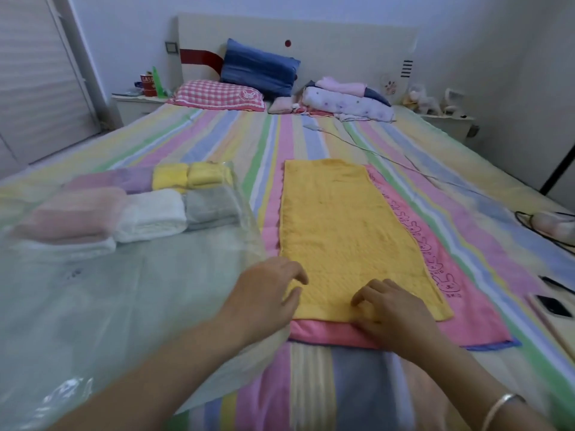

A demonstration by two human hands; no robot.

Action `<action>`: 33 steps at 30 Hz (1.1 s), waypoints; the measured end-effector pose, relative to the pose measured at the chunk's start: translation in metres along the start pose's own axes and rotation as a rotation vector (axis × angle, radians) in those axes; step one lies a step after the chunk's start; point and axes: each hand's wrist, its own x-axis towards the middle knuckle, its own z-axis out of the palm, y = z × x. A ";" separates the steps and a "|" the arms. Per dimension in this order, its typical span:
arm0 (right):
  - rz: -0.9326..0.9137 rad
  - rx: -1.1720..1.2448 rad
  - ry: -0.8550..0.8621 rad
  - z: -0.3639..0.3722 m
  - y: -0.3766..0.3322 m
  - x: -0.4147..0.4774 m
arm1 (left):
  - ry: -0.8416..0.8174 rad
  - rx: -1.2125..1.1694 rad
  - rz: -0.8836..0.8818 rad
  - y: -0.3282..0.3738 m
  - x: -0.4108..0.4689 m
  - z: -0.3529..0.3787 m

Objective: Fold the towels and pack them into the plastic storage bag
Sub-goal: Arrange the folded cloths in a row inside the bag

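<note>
While yellow towel (348, 231) lies flat on pink towel (479, 318), stretching away from your fingers, take near hem only. Left hand (267, 293): fingers loose, spread, resting at near-left corner. Right hand (395, 315): fingers curled on hem, pinch or press unclear. Lift both corners, leave pink layer, fold evenly. Plastic storage bag (124, 290) lies left of left fingers.

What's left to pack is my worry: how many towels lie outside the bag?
2: the yellow towel spread on the bed, and the pink towel under it. More could be hidden beneath.
</note>
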 end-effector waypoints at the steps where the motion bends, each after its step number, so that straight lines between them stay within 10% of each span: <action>1: -0.015 0.005 0.026 0.003 0.003 -0.003 | -0.035 0.001 0.037 0.011 0.007 0.006; 7: -0.134 -0.092 0.197 0.018 0.021 -0.009 | -0.387 0.297 -0.136 0.029 0.026 0.030; 16: 0.358 0.039 0.214 0.014 0.078 -0.026 | -0.387 0.569 -0.248 0.035 0.030 0.040; 20: 0.533 0.458 0.267 0.004 0.097 -0.027 | -0.167 0.339 -0.426 0.010 0.040 0.026; 26: 0.507 0.920 0.548 -0.042 0.098 -0.001 | 0.262 -0.685 -0.629 -0.011 0.062 -0.007; 33: 0.455 0.984 0.692 -0.092 0.087 0.009 | 0.482 -0.691 -0.356 0.010 0.081 -0.037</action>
